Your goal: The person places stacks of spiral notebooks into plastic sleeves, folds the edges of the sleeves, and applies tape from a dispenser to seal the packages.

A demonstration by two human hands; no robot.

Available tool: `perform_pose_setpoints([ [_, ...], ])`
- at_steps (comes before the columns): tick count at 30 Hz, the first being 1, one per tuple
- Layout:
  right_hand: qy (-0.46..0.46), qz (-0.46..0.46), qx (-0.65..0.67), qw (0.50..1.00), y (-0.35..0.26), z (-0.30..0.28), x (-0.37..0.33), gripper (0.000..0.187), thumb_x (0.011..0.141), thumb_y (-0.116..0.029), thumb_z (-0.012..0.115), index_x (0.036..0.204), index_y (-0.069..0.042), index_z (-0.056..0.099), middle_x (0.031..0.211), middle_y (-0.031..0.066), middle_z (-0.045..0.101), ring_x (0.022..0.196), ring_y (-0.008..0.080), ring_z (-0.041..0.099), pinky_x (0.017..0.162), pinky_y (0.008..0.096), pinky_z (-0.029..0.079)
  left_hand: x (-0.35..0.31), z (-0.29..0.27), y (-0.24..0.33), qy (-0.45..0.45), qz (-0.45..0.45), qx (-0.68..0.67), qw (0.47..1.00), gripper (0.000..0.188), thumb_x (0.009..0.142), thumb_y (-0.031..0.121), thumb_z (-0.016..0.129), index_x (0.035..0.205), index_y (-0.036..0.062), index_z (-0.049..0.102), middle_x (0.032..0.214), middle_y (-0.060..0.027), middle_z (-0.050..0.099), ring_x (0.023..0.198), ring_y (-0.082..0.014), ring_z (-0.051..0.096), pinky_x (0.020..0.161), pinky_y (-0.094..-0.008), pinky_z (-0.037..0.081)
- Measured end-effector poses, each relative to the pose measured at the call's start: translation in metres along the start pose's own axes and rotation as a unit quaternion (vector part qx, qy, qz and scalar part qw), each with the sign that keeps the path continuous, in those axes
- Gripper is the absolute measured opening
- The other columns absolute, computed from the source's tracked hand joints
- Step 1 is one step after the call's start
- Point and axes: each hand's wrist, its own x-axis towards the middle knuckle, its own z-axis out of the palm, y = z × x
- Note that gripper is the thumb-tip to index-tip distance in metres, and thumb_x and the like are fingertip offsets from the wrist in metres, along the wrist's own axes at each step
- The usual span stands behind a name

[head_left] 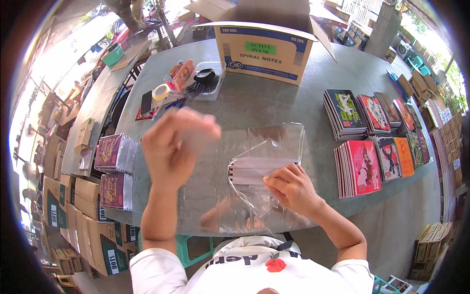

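A stack of spiral notebooks (262, 169) stands edge-up on the grey table in front of me, with its coil bindings at the left end. Clear plastic film (220, 196) spreads under and around the stack, one flap rising in a fold behind it. My right hand (289, 186) is closed at the stack's near right edge, its thumb and fingers pressed on the notebooks and film. Raised above the film to the left, my left hand (174, 144) is smeared by motion. Its fingers look bent, but whether they hold anything cannot be made out.
An open cardboard box (264, 54) stands at the back. Piles of colourful notebooks (357, 166) line the right side. Plastic-wrapped purple notebooks (116, 191) sit at the left edge. A clear tub (215, 90), yellowish tape roll (160, 91) and phone (146, 103) lie at the back left.
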Motion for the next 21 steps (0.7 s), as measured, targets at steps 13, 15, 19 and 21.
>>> perform_pose_setpoints([
  [13,-0.111,0.073,0.119,0.984,0.021,-0.007,0.012,0.037,0.078,-0.034,0.065,0.097,-0.003,0.062,0.093,0.0143,0.053,0.084,0.0283,0.051,0.082,0.0387,0.038,-0.058,0.066,-0.066,-0.025,0.123,0.287,0.950,0.050,0.062,0.033,0.076,0.105,0.0136,0.060,0.122,-0.0129,0.045,0.111,-0.0325,0.041,0.095,-0.0473,0.031],
  [15,0.012,0.128,0.155,0.980,0.016,0.003,0.002,0.036,0.072,-0.027,0.071,0.098,-0.004,0.062,0.095,0.0134,0.053,0.085,0.0263,0.053,0.081,0.0373,0.041,-0.054,0.062,-0.063,0.014,0.018,0.173,0.985,0.044,0.062,0.032,0.078,0.096,0.0093,0.064,0.112,-0.0116,0.052,0.105,-0.0296,0.047,0.092,-0.0423,0.036],
  [19,0.179,0.179,0.106,0.962,0.020,0.003,0.018,0.038,0.066,-0.018,0.074,0.098,-0.004,0.063,0.092,0.0100,0.054,0.087,0.0221,0.055,0.077,0.0329,0.045,-0.063,0.035,-0.094,-0.130,-0.246,-0.003,0.961,0.036,0.064,0.025,0.079,0.091,0.0047,0.066,0.100,-0.0075,0.058,0.089,-0.0221,0.056,0.080,-0.0308,0.044],
  [21,0.066,0.232,0.236,0.941,0.044,0.005,0.014,0.039,0.064,-0.016,0.075,0.099,-0.004,0.063,0.091,0.0088,0.055,0.089,0.0215,0.056,0.077,0.0306,0.045,-0.055,0.033,-0.103,-0.162,-0.277,-0.056,0.946,0.036,0.065,0.021,0.079,0.094,0.0042,0.066,0.096,-0.0065,0.060,0.083,-0.0191,0.058,0.075,-0.0277,0.045],
])
